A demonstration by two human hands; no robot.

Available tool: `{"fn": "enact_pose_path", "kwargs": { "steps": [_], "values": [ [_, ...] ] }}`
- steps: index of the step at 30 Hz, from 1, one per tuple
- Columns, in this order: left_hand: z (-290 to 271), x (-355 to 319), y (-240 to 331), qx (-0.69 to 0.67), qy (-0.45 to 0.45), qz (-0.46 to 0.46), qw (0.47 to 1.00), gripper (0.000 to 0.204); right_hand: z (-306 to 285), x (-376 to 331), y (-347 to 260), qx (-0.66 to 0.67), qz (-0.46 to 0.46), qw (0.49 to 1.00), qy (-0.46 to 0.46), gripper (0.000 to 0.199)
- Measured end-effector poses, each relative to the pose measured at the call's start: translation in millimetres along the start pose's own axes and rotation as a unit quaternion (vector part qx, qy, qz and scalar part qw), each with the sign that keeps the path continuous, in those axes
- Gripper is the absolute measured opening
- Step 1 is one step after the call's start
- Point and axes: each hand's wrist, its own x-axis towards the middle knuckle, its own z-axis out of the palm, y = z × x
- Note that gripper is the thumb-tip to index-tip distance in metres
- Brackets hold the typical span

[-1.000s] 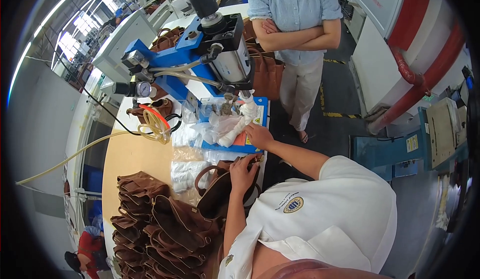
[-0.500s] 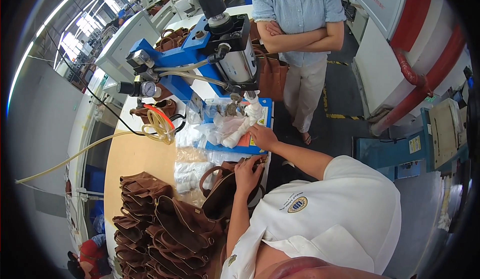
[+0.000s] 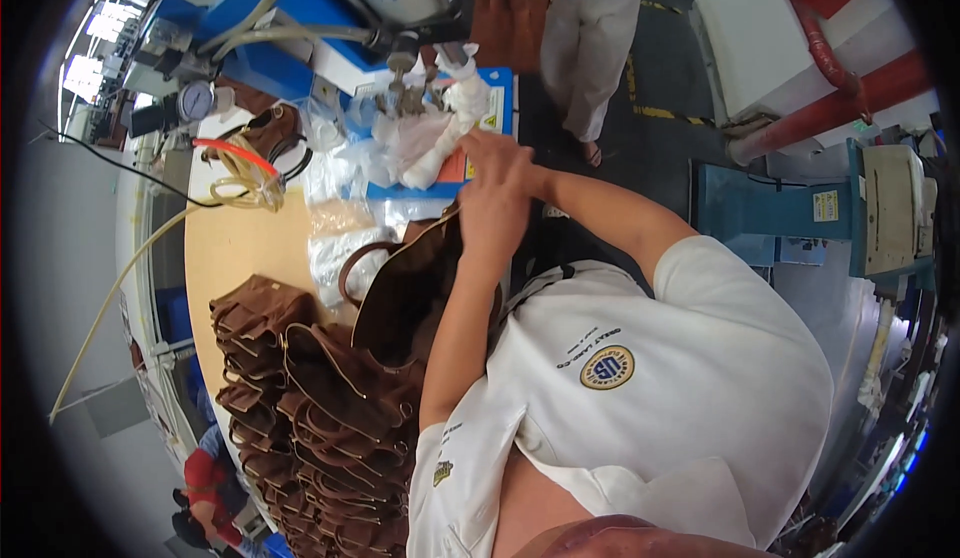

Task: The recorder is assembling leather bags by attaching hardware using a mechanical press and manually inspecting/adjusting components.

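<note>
Both hands on the brown bag at the edge of the blue machine

The brown leather bag (image 3: 405,293) lies on the worktop (image 3: 235,258) at about 9 o'clock from the frame's centre, its looped handle (image 3: 352,263) toward 9 o'clock and a heap of similar brown bags (image 3: 300,398) at 7 o'clock. The left hand (image 3: 492,220) presses on the bag's upper edge, its grip apparently pinched on the leather, though the fingers are hidden beneath it; the right hand (image 3: 497,153), at 12 o'clock of the left, looks half curled near white wrapping (image 3: 430,143), and whether its grip holds anything I cannot tell. To do this well, I judge the edge should be held taut and flat, with fingertips clear of the machine head (image 3: 405,68) and loose clear plastic bags (image 3: 335,203).
</note>
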Motion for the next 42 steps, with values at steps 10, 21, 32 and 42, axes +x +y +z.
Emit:
{"fn": "enact_pose_path", "kwargs": {
  "steps": [10,21,32,42],
  "values": [
    [29,-40,-5,-0.099,-0.128,0.062,0.985,0.037,25,-19,13,-0.085,0.109,0.990,0.017,0.014],
    [47,-56,-9,-0.204,-0.248,0.023,0.947,0.030,13,-11,10,-0.069,0.080,0.994,0.039,0.011],
    [54,-66,-14,-0.302,-0.161,0.087,0.936,0.040,33,-18,28,-0.121,0.043,0.992,0.003,0.027],
    [-15,-92,-35,0.280,0.250,-0.205,0.904,0.014,16,-7,27,-0.072,0.049,0.996,-0.011,0.022]
  ]
}}
